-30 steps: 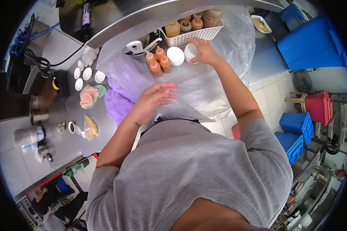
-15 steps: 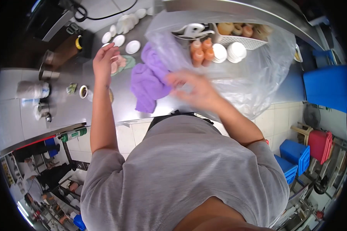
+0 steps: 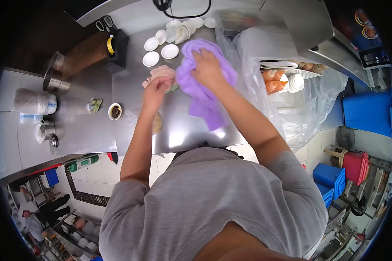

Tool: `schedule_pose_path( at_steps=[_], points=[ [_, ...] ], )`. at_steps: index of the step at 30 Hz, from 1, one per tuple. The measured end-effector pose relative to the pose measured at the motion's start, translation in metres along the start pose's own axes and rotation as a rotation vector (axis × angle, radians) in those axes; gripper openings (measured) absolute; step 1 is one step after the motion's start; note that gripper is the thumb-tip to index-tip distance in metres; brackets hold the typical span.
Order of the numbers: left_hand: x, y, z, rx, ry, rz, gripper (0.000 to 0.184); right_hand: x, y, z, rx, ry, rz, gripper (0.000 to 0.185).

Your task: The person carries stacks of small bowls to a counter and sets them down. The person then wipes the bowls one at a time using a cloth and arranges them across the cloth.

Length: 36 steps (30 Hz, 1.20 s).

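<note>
My right hand (image 3: 207,68) presses down on a bunched purple towel (image 3: 209,104), its fingers partly sunk in the folds. The towel lies on the steel counter (image 3: 183,115), one end trailing toward me. Left of it, my left hand (image 3: 154,93) has its fingers pinched together at the near edge of a crumpled pink cloth (image 3: 161,74). A bit of green cloth (image 3: 174,88) shows beneath the pink one. Behind the cloths are several small white dishes (image 3: 170,51), some single and some leaning in a row.
A small cup of dark sauce (image 3: 115,112) and a wrapped green packet (image 3: 94,105) sit on the left. On the right, clear plastic sheeting (image 3: 270,104) surrounds orange squeeze bottles (image 3: 274,82) and stacked white bowls (image 3: 296,82). Metal containers (image 3: 52,80) stand far left.
My right hand, blurred and in front of the towel before, is now on it, and the towel has moved back and bunched up. My left hand has come to the pink cloth's near edge. The view shifted.
</note>
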<state>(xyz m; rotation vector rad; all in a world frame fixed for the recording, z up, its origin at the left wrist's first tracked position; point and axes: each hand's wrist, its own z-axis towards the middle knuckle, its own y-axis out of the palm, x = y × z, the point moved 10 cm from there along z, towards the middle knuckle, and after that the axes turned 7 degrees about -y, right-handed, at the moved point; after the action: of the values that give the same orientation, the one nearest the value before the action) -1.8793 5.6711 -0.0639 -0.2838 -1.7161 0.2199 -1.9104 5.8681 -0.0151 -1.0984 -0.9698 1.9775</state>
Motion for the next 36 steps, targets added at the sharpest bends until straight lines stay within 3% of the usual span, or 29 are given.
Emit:
schedule_pose_path(
  at_steps=[4,7,10,13,16,19,22,24,25,26,30,32,33,34,35,36],
  points=[
    [0.013,-0.022,0.031,0.012,0.075,0.113,0.022,0.013,0.082,0.009,0.092,-0.061,-0.197,0.040],
    [0.016,-0.046,0.066,0.062,0.053,0.405,0.026,0.013,0.108,0.011,-0.213,-0.076,-0.401,0.033],
    [0.010,-0.041,0.101,0.197,0.292,0.843,0.029,0.009,0.097,0.020,-0.396,-0.097,-0.414,0.026],
    [-0.012,-0.024,0.119,0.081,0.305,1.207,0.031,0.016,0.086,0.027,-0.328,-0.098,-0.474,0.023],
    [0.002,-0.030,0.122,0.166,0.423,1.140,0.028,0.053,0.082,0.023,-0.471,0.166,-0.277,0.024],
    [0.011,-0.035,0.115,0.055,0.004,0.474,0.025,0.058,0.052,0.026,-0.311,0.261,-0.250,0.034],
    [-0.048,0.020,0.137,-0.035,-0.099,-0.110,0.025,0.020,0.001,0.023,0.143,0.081,-0.046,0.044],
    [0.004,0.069,0.066,-0.348,-0.385,-0.860,0.025,-0.008,0.014,0.004,0.253,-0.044,0.159,0.054],
    [0.010,0.081,0.049,-0.374,-0.426,-0.838,0.024,-0.018,0.018,-0.010,0.312,-0.103,0.263,0.060],
    [0.015,0.091,0.037,-0.402,-0.464,-0.817,0.024,-0.015,0.006,-0.025,0.374,-0.022,0.125,0.060],
    [0.019,0.129,-0.005,-0.657,-0.394,-0.627,0.028,0.041,-0.006,-0.072,0.257,0.613,0.573,0.048],
    [0.026,0.135,-0.007,-0.590,-0.263,-0.543,0.024,0.069,-0.003,-0.092,0.186,0.841,0.698,0.041],
    [0.029,0.138,-0.006,-0.555,-0.195,-0.502,0.023,0.063,0.005,-0.098,0.195,0.899,0.954,0.039],
    [0.019,0.141,0.016,-0.346,0.101,-0.387,0.023,0.044,0.005,-0.100,0.199,0.949,1.211,0.037],
    [0.024,0.133,0.025,-0.243,0.176,-0.361,0.024,0.027,0.009,-0.103,0.202,0.996,1.470,0.035],
    [0.029,0.124,0.030,-0.142,0.249,-0.334,0.024,0.024,0.014,-0.106,0.201,0.985,1.470,0.035]
  ],
)
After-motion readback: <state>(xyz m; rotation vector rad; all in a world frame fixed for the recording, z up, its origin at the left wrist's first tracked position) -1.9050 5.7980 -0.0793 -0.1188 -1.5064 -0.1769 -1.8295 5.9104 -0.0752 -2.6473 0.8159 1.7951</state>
